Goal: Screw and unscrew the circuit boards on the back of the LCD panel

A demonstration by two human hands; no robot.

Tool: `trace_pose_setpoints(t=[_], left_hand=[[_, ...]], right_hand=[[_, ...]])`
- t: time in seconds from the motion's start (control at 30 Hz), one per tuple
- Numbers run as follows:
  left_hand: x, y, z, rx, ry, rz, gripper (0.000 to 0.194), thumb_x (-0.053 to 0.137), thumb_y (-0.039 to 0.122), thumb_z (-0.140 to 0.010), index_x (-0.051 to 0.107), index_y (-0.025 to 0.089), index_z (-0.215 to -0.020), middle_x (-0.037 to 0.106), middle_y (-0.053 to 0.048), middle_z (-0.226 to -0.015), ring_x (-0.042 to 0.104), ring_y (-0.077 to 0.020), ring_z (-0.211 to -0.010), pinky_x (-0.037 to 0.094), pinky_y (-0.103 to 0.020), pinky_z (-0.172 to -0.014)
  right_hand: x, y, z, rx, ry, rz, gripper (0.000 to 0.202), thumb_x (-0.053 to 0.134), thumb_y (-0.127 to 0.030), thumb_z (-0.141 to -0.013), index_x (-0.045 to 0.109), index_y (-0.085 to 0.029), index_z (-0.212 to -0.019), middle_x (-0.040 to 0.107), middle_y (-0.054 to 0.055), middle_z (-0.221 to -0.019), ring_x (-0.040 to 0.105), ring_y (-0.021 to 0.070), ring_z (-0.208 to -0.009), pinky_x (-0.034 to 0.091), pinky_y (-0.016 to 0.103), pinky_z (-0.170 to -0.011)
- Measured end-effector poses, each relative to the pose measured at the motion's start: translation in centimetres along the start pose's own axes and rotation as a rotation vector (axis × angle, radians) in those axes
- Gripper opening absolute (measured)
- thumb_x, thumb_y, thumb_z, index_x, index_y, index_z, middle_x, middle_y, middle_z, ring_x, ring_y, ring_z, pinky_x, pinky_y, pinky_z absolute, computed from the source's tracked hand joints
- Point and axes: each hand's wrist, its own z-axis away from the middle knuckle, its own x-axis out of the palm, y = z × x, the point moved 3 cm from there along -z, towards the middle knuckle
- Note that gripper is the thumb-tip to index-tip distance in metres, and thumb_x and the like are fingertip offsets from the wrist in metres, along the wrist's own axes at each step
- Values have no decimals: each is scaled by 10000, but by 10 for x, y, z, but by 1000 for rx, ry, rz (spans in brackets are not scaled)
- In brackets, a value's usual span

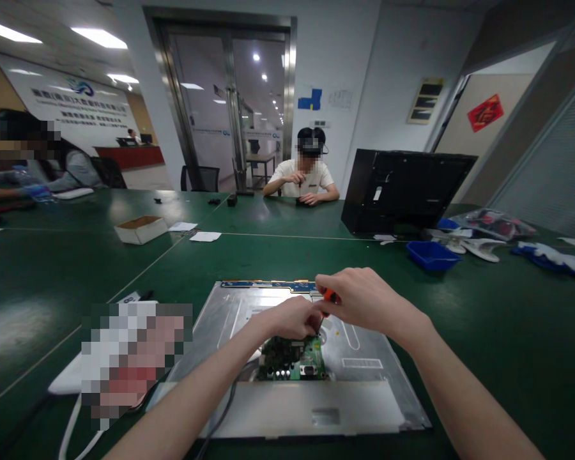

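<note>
One right hand (357,295) closed around an orange screwdriver (330,296), left hand (294,317) at a circuit board (315,352), grip unclear

One camera, worn on the head, looks forward and down past both forearms (206,386) to the fingers (311,311), which lie near, a little below the middle of its view. Nearer than the fingers, it takes in part of a metal panel (364,409); beyond them, the table (268,255) and, farther, a glass door (196,83).
</note>
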Motion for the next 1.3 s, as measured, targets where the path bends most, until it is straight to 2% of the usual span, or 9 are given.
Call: trace_pose_setpoints(t=[0.13, 0.23, 0.43, 0.57, 0.67, 0.87, 1.0, 1.13, 1.3], left_hand=[[1, -1, 0, -12, 1, -8, 87, 635, 98, -688, 652, 177, -719, 662, 21, -703, 570, -138, -660, 347, -214, -563], [1, 0, 0, -10, -9, -13, 83, 626, 100, -699, 649, 177, -718, 658, 23, -686, 570, -138, -651, 355, -215, -571], [1, 1, 0, 1, 6, 4, 113, 621, 81, -690, 651, 184, -727, 671, 27, -722, 579, -141, -679, 370, -215, -600], [2, -2, 0, -7, 0, 14, 95, 628, 84, -681, 642, 176, -699, 661, 23, -690, 569, -140, -654, 360, -218, -581], [2, -1, 0, 3, 2, 31, 84, 620, 90, -692, 638, 171, -711, 667, 17, -698, 575, -139, -656, 362, -215, -584], [0, 0, 1, 3, 4, 2, 103, 611, 80, -695, 628, 179, -714, 667, 26, -703, 578, -139, -661, 363, -216, -582], [0, 0, 1, -8, 1, 3, 84, 632, 97, -686, 636, 180, -701, 663, 22, -700, 582, -143, -674, 364, -214, -578], [0, 0, 1, -1, 6, 14, 83, 628, 95, -683, 637, 175, -704, 661, 16, -697, 581, -141, -668, 366, -209, -579], [0, 0, 1, 18, 23, 5, 126, 618, 80, -678, 639, 188, -739, 660, 30, -700, 569, -135, -658, 358, -211, -578]], right_hand=[[0, -1, 0, -17, 4, -22, 73, 553, -266, -822, 540, -227, -882, 665, 4, -746, 593, 155, -651, 212, 264, -505], [-1, -2, 2, -41, 6, -72, 132, 568, -223, -789, 519, -225, -912, 672, -5, -791, 598, 151, -676, 242, 259, -517], [1, -1, -1, 11, 7, 20, 140, 565, -375, -841, 557, -237, -863, 659, 3, -715, 587, 159, -630, 203, 264, -501], [-1, -1, 0, -15, 7, -18, 66, 554, -276, -828, 543, -228, -871, 663, -1, -741, 585, 147, -642, 218, 262, -507], [-3, -2, 2, -41, 5, -79, 97, 557, -220, -798, 533, -222, -892, 672, -7, -783, 591, 142, -666, 250, 257, -526], [1, -1, 0, -9, 11, -38, 121, 567, -353, -836, 575, -236, -867, 676, 7, -744, 611, 171, -673, 233, 264, -519], [1, -1, -1, -4, 2, -27, 73, 563, -265, -820, 564, -237, -887, 675, -1, -750, 607, 161, -659, 219, 264, -512], [-2, -2, 3, -31, -14, -80, 164, 573, -217, -781, 536, -234, -940, 681, -6, -798, 610, 160, -692, 247, 260, -525], [-1, -1, 2, -24, 1, -46, 113, 558, -336, -830, 560, -245, -897, 679, -4, -759, 608, 173, -680, 234, 264, -519]])
